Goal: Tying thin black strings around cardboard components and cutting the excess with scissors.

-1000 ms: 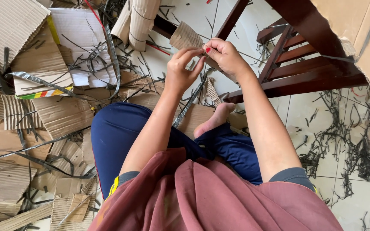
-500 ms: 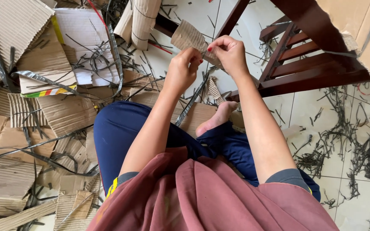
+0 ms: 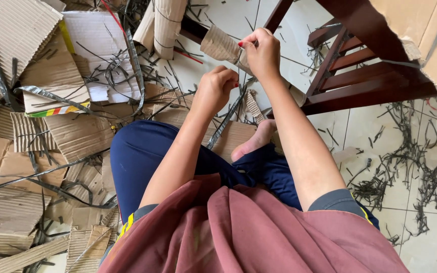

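Right hand (image 3: 263, 53) pinches corrugated cardboard roll (image 3: 222, 46), held above the tiled floor (image 3: 375, 131). Left hand (image 3: 218, 87) fisted on dark strip (image 3: 227, 121). Wooden chair (image 3: 360, 76) crowds right; ribbed cardboard scraps (image 3: 36, 151) crowd left.

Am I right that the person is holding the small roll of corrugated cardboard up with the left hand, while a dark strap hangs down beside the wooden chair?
Not quite: it is the right hand that holds up the small cardboard roll, as the head view shows. The left hand is lower, closed near the dark strap, which does hang down beside the wooden chair.
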